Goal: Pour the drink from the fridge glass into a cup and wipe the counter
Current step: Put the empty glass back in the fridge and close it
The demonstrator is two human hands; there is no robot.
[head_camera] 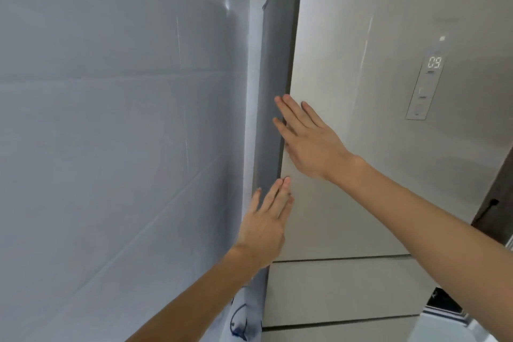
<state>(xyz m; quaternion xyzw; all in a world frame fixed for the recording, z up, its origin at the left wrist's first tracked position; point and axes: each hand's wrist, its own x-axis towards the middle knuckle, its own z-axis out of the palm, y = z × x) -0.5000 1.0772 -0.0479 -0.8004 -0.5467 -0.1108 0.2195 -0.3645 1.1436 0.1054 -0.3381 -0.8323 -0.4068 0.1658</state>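
Fridge door (347, 147): standing shut, filling the right half, hiding everything inside.
Right hand (311, 141): lying flat against the door, holding nothing, fingers straight and slightly spread, tips reaching past the door's left edge.
Left hand (263, 225): reaching up just below, holding nothing, fingers straight and together, tips meeting that same edge.
Display panel (426, 86): glowing "09" high on the door's right.
Drawers (347, 291): sitting shut beneath the door.
Wall (111, 119): running along the left in pale tiles, just beside the grey side (273, 91) of the fridge.

way in: shut fridge door (361, 175) blocks | left: tiled wall (111, 119) close beside fridge side (273, 78), little room | before door: open air
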